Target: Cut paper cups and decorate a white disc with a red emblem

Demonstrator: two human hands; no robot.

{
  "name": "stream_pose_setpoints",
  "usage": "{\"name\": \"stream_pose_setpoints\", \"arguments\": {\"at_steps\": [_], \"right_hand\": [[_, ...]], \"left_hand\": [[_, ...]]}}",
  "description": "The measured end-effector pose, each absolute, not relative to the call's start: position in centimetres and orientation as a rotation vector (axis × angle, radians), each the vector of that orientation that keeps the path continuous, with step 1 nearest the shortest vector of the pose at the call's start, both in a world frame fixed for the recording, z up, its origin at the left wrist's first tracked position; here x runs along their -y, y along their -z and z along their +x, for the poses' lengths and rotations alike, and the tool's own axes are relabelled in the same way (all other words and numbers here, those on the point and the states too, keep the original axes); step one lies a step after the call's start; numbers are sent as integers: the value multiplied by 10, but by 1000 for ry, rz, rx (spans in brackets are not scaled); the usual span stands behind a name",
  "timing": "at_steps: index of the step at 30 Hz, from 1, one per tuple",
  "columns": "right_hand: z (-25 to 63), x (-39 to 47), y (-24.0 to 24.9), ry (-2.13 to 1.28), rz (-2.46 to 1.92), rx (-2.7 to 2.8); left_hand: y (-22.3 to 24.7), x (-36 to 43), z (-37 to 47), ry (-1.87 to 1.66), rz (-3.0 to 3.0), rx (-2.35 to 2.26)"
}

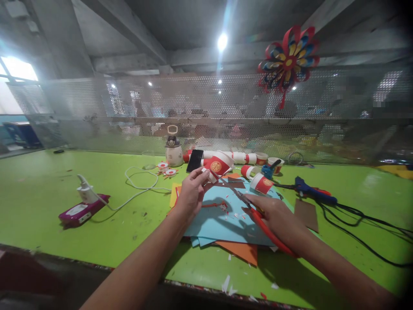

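A red and white paper cup [217, 165] with a gold emblem is pinched in my left hand [192, 191], tilted over the blue paper sheets [209, 224]. My right hand [274, 215] is closed on orange-handled scissors [266, 228], whose blades point up and left toward the cup. Whether the blade tips touch the cup is hard to tell. White and red paper scraps lie on the blue sheets beneath. Another red and white cup [261, 184] lies on its side just beyond my right hand.
A blue glue gun [314, 192] with black cable lies at right. A purple power strip [84, 211] with a white cable sits at left. Behind stand a bottle [174, 154], a phone [195, 161] and more cups. A paper flower [289, 63] hangs above.
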State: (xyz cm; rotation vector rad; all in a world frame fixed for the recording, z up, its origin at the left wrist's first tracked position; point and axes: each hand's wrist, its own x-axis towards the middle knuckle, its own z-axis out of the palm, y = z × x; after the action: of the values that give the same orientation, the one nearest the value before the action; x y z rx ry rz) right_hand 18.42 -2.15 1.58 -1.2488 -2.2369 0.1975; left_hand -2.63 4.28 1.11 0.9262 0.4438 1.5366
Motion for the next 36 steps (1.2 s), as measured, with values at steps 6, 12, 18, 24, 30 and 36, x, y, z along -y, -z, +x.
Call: {"name": "stream_pose_setpoints", "arguments": {"at_steps": [6, 12, 18, 24, 30, 36], "right_hand": [[184, 19, -17, -239, -1220, 2240], [183, 17, -14, -263, -1205, 2221], [183, 19, -13, -242, -1236, 2218], [183, 23, -15, -205, -1238, 2240], [182, 20, -12, -147, -1253, 2234], [182, 17, -12, -175, -1236, 2228]], "left_hand": [[-11, -46, -29, -1565, 894, -460], [-11, -44, -25, -1615, 886, -482], [-11, -43, -25, -1627, 899, -479], [-11, -43, -26, -1617, 897, -483], [-16, -41, -28, -1572, 885, -469], [-12, -44, -28, -1592, 888, -485]]}}
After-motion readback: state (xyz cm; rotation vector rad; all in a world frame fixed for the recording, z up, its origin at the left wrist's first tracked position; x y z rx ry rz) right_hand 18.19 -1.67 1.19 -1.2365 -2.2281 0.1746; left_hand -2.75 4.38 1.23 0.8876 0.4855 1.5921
